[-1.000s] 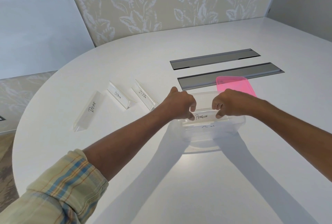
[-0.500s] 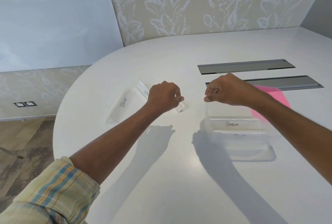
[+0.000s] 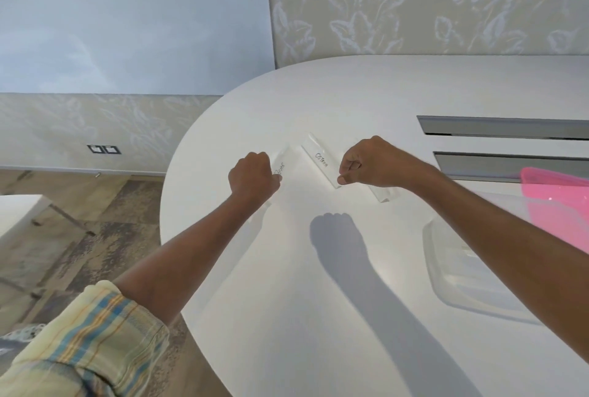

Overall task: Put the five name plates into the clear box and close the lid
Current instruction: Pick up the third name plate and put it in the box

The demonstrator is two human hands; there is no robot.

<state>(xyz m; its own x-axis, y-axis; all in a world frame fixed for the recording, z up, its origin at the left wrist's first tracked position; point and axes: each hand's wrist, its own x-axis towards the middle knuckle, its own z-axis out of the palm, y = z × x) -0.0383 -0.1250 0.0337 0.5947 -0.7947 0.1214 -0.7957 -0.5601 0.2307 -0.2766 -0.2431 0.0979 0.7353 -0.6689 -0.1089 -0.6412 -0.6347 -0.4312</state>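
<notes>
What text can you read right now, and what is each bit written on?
"EAR": left name plate; the first letter is covered by the left hand.
"OSTR...": middle name plate; the ending is too blurred to read.
Right name plate: no writing visible.
Clear box: nothing readable inside.

Table (image 3: 271, 317) with name plates (image 3: 320, 159), box (image 3: 428, 246), lid (image 3: 554, 186)

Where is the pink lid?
In the head view the pink lid lies at the far right, just behind the clear box, beside the nearer grey slot.
</notes>
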